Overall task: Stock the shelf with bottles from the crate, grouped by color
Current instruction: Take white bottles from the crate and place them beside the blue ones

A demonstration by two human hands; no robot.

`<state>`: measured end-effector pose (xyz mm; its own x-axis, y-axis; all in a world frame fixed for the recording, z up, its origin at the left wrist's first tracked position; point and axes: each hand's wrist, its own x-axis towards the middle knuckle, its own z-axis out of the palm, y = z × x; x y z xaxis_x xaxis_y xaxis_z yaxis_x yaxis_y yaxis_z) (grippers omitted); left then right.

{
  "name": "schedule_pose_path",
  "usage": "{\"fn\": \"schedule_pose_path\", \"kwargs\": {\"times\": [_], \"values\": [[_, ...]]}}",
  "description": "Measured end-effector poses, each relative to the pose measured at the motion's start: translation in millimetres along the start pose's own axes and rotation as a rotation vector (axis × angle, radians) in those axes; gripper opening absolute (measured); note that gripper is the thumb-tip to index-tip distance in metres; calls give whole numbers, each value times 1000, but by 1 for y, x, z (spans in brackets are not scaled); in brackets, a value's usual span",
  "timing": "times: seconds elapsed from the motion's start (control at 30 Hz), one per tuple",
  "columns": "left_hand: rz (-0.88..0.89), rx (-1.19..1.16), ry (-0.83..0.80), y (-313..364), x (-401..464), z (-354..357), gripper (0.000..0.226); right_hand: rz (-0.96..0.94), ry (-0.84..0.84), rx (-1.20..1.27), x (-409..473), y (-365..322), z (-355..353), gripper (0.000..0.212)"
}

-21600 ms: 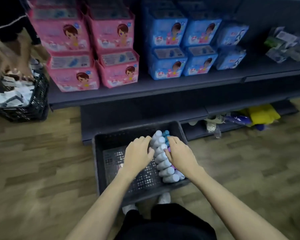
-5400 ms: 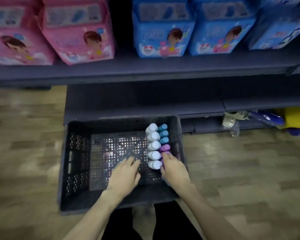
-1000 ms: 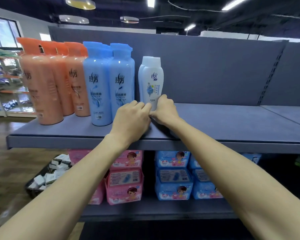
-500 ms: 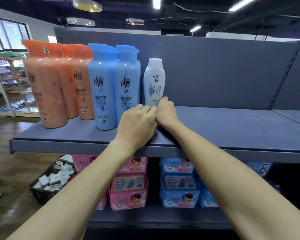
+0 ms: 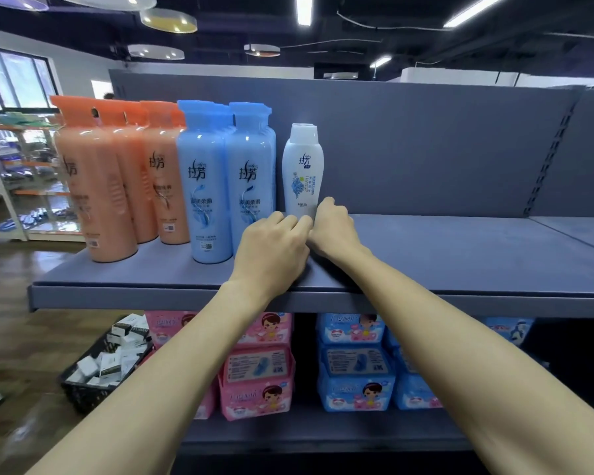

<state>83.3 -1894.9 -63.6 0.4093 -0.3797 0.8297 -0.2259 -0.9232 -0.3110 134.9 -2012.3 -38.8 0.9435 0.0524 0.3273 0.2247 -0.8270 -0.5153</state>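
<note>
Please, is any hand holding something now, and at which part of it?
Both the left hand and the right hand are at the base of the upright white bottle; whether either really grips it cannot be told.

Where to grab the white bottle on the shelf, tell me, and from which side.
Take the white bottle round its waist, below the cap, coming from the front or right. It stands upright; the blue bottles crowd its left, while the shelf to its right lies bare.
</note>
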Motion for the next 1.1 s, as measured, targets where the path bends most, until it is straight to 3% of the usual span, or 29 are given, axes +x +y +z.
{"fn": "schedule_pose_path", "kwargs": {"times": [0.47,0.77,1.1], "values": [[-22,54,-107,11,-9,-28,25,-109,16,-268,-83,23,-54,44],[-21,-180,-13,52,-58,-70,14,-286,159,-347,-164,48,-54,52],[-54,-269,-386,105,-145,-53,26,-285,180,-303,-241,100,3,49]]}}
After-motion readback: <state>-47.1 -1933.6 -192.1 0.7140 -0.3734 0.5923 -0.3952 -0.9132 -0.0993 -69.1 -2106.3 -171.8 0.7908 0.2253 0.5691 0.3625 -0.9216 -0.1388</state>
